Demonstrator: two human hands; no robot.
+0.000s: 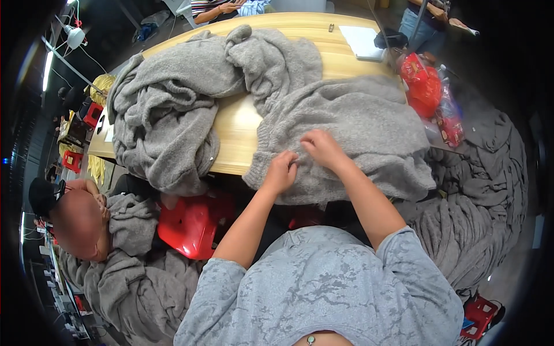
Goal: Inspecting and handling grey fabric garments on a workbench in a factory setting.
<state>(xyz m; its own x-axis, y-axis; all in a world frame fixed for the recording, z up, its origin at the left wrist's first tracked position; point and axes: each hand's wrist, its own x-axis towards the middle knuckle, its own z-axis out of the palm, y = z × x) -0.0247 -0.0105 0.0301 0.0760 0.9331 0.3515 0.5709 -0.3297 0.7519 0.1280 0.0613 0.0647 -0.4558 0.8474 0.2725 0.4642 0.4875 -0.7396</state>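
A grey knit sweater lies spread over the near right part of the wooden table, its ribbed edge toward the left and part of it hanging over the front edge. My left hand is closed on the sweater near that ribbing, fingertips pinching the knit. Just to the right and slightly farther away, my right hand rests over the same sweater with its fingers curled in. Whatever it pinches, if anything, is too small to make out. A short gap separates the two hands.
More grey knitwear is heaped on the table at left. Red plastic bags and white paper sit at the far right. Grey garments pile up at right. A red stool and a seated person are at left.
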